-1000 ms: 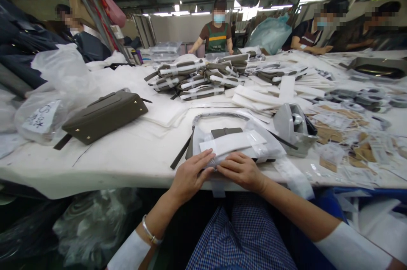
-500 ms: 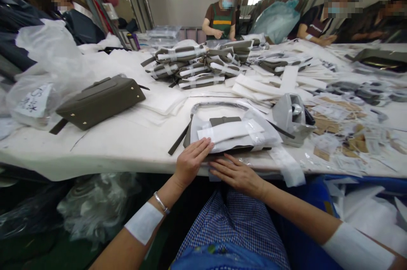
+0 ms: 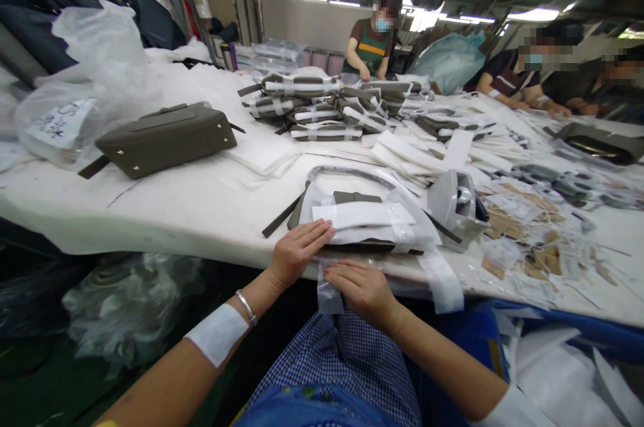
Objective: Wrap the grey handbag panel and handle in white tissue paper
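Note:
A dark olive handbag (image 3: 358, 197) lies flat at the table's front edge, its front covered by white wrapping sheet and a white padded strip (image 3: 352, 215) with clear tape over it. Its handle is wrapped in clear film. My left hand (image 3: 300, 247) rests flat on the bag's lower left corner, fingers stretched out. At the table edge, my right hand (image 3: 363, 289) has its fingers together over a translucent strip (image 3: 329, 294) that hangs down; its fingertips seem to touch the strip. Another translucent strip (image 3: 441, 279) hangs at the bag's right end.
A grey tape dispenser (image 3: 455, 212) stands right of the bag, beside scattered tags (image 3: 536, 239). Another olive bag (image 3: 168, 139) lies at the left. Wrapped pieces (image 3: 312, 112) are piled behind. A blue bin (image 3: 453, 340) is below right. People work across the table.
The view has shifted. My right hand has drawn its fingers closer together and moved down onto the hanging strip, which now shows more. My left hand stays on the bag's corner.

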The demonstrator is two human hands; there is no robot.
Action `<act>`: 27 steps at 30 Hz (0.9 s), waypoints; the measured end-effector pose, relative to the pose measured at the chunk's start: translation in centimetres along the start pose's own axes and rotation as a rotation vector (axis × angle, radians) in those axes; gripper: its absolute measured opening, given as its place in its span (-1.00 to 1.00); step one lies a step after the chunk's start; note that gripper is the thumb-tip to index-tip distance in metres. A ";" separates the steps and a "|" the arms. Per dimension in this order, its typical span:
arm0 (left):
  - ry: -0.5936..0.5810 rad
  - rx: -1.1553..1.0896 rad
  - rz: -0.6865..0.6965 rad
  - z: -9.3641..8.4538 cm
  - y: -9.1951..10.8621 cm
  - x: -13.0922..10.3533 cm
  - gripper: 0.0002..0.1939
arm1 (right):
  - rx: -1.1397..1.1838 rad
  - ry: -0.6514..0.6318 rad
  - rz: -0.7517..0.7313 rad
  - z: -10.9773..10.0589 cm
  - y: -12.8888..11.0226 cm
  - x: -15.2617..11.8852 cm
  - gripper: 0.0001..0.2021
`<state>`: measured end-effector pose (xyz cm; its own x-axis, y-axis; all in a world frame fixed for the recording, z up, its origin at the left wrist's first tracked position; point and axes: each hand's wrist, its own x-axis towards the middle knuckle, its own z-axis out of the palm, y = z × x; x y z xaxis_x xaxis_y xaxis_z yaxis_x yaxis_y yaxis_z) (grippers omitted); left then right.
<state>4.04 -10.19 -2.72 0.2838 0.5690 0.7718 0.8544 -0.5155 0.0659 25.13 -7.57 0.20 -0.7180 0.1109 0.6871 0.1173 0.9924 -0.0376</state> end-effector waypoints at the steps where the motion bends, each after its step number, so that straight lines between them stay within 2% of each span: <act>1: -0.001 -0.001 -0.001 0.0 0.1 0.0 -0.52 | -0.002 -0.006 0.014 -0.3 0.0 0.3 -0.76; 6: -0.002 -0.011 -0.013 0.0 0.2 0.0 -0.57 | -0.033 -0.043 0.108 -2.4 1.5 2.8 -0.74; 10: 0.049 0.016 -0.049 0.3 0.4 0.0 -0.66 | -0.027 -0.090 0.204 -3.1 3.3 5.0 -0.70; 14: 0.068 0.002 -0.105 0.3 0.6 0.3 -0.80 | -0.006 -0.165 0.345 -2.4 4.8 6.6 -0.80; 18: 0.103 -0.040 -0.117 0.0 0.6 0.5 -0.79 | 0.021 -0.226 0.586 -1.2 6.1 7.4 -0.96; 20: 0.125 -0.084 -0.123 0.0 0.6 0.4 -0.78 | 0.016 -0.269 0.689 -0.7 6.6 7.6 -0.93; 24: 0.136 -0.162 -0.155 0.0 0.5 0.2 -0.74 | 0.006 -0.366 0.727 -0.4 7.4 8.3 -0.92; 27: 0.112 -0.135 -0.156 -0.1 0.4 0.1 -0.70 | 0.005 -0.450 0.740 -0.4 8.2 8.9 -0.90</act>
<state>4.31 -10.41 -2.54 0.0959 0.5776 0.8107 0.8159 -0.5122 0.2684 19.93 1.50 6.30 -0.6616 0.7381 0.1326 0.6595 0.6568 -0.3657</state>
